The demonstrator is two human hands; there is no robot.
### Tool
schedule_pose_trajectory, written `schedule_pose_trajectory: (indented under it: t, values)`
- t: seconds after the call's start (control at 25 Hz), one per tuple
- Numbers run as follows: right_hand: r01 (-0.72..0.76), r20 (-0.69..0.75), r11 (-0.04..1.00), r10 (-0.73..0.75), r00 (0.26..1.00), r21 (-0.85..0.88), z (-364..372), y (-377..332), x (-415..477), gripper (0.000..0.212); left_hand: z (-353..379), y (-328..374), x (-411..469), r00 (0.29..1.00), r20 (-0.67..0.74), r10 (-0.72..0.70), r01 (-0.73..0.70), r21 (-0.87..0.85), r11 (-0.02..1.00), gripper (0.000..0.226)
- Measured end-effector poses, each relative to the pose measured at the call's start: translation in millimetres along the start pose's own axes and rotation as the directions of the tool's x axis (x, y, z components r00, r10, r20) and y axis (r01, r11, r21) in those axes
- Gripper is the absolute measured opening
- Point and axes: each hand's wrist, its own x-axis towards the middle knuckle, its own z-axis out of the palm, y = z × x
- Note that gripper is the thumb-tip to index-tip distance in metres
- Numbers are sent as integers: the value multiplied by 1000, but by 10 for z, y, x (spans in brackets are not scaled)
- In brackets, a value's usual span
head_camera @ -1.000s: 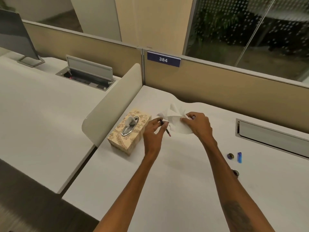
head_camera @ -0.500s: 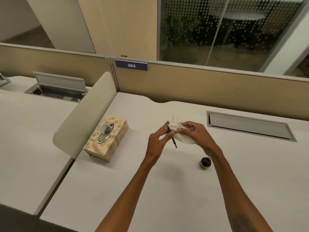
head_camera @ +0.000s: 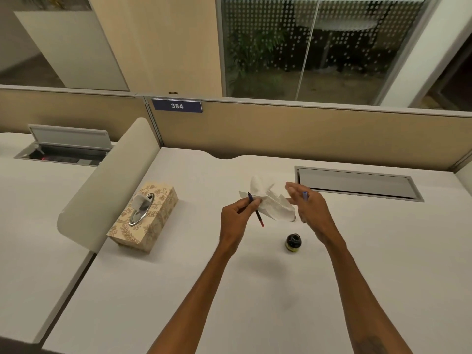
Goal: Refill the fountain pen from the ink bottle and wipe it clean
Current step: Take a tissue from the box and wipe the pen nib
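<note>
Head view, left hand (head_camera: 235, 221) — hides pen's (head_camera: 258, 217) middle

The white tabletop (head_camera: 204, 290) carries a patterned tissue box (head_camera: 150, 223) at its left, just beside a rounded divider screen (head_camera: 107, 190) that stands along that edge. A small dark ink bottle (head_camera: 293, 242), uncapped, stands upright near the middle, well apart from the box. A closed grey cable flap (head_camera: 357, 183) sits flush at the back right.

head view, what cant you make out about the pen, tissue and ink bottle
- Head view, pen nib: too small, against the tissue.
- Head view, blue piece: mostly hidden behind the right hand.
- Head view, ink bottle label and level: too small.
</note>
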Motion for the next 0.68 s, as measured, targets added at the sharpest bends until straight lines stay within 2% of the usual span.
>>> schedule_pose_trajectory:
  t: [0.12,0.2,0.28,0.32,0.44,0.52,0.56,0.68]
  values:
    - [130,-94,985,-140,986,-112,-116,69,14,34,54,3,-25,1000,11,8,-8,6,1000,25]
    - [220,38,966,-217,975,-137,-199,22,-4,44,94,9,-27,999,44,20,-21,20,1000,24]
    - [232,251,950,-178,952,-208,-262,-38,-16,66,153,24,-25,994,102,27,-32,49,998,24]
    - [232,313,931,-140,939,-282,-278,-61,-23,75,186,36,-26,991,134,24,-32,57,998,24]
    - [209,342,898,-70,937,-388,-334,-40,-26,87,287,68,-48,974,227,13,-25,46,999,24]
    - [198,347,903,-58,936,-382,-393,-25,-39,78,332,73,-47,962,271,7,-22,52,998,25]
    - [186,324,904,-56,944,-386,-420,-10,-41,66,352,69,-42,959,284,3,-21,58,998,25]
    - [123,149,902,-67,987,-415,-474,82,-6,29,419,70,-18,957,290,10,-39,95,995,27]
